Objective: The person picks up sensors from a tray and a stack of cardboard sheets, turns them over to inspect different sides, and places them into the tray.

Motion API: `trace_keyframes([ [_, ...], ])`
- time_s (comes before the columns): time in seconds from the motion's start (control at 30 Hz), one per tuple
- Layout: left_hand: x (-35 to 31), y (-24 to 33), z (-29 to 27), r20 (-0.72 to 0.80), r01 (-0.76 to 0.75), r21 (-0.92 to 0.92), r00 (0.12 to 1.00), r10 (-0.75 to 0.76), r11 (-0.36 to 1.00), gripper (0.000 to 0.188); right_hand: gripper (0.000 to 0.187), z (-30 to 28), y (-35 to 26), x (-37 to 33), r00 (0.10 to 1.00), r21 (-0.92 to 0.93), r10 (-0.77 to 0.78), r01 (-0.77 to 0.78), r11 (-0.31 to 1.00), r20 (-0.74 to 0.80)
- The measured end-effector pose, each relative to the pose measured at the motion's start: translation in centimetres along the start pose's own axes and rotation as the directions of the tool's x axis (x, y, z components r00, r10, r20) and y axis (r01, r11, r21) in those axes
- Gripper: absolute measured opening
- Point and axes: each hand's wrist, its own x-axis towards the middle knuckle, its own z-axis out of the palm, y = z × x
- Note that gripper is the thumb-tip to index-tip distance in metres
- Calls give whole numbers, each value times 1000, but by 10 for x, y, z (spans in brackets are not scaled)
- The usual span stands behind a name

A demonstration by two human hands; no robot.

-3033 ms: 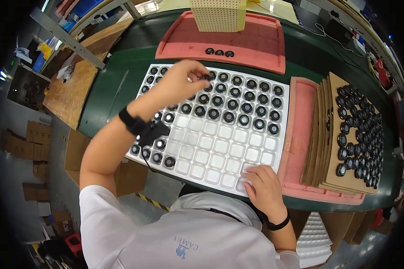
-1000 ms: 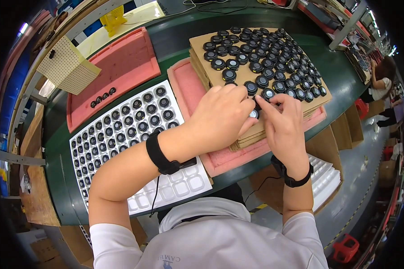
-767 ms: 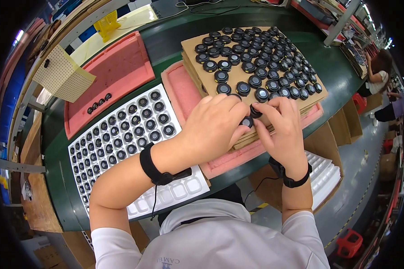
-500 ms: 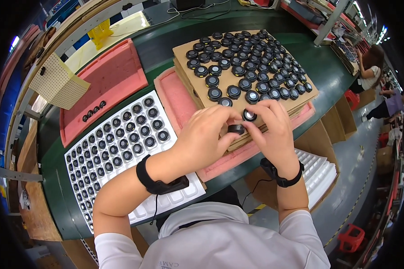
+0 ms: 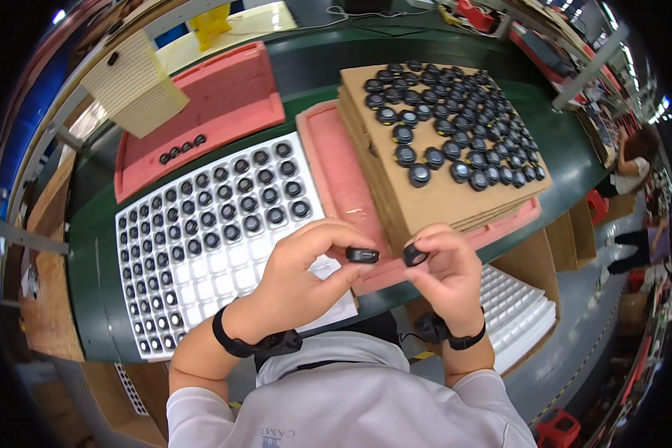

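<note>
My left hand (image 5: 299, 280) pinches a small round black part (image 5: 362, 255) edgewise between thumb and fingers. Close by on its right, a second round black part (image 5: 414, 254) is gripped in the fingertips of my right hand (image 5: 449, 270). The two parts are held apart, above the near edge of the cardboard stack (image 5: 411, 213). Many similar parts with grey centres (image 5: 419, 175) lie loosely on that cardboard. To the left, a white moulded tray (image 5: 239, 280) holds rows of such parts in its pockets, while several nearer pockets have none.
Under the cardboard lies a pink tray (image 5: 343, 179). Another pink tray (image 5: 239, 89) at the far left bears several black parts (image 5: 175, 151) and a perforated cream block (image 5: 138, 89). White trays (image 5: 511, 299) fill a carton at right. Another person (image 5: 635, 164) is at far right.
Both hands have drawn back from the cardboard toward me, each bringing a black part along, and now stand further apart. The whole view has shifted.
</note>
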Motion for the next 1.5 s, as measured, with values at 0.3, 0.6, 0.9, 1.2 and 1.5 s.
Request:
trace_keyframes([
  [0.3, -85, -21, -23, -300, 25, -75, 953, -46, 997, 28, 32, 47, 18, -1, 975, -93, 67, -48, 994, 212],
  [0.6, -115, -30, -40, -443, 53, -146, 889, -113, 988, 29, 29, 63, 29, -3, 970, -125, 36, -6, 992, 240],
  [0.9, -116, -41, -40, -496, 59, 47, 868, -28, 997, 19, 24, 70, 32, -1, 973, -130, -13, 43, 991, 228],
  [1.2, -111, -55, -38, -477, 7, 110, 877, 46, 994, 17, 21, 69, 15, -11, 975, -65, 11, 3, 998, 223],
  [1.5, -103, -40, -30, -475, -96, 291, 849, 230, 952, 27, 22, 80, 44, 20, 970, -113, 21, 7, 994, 241],
])
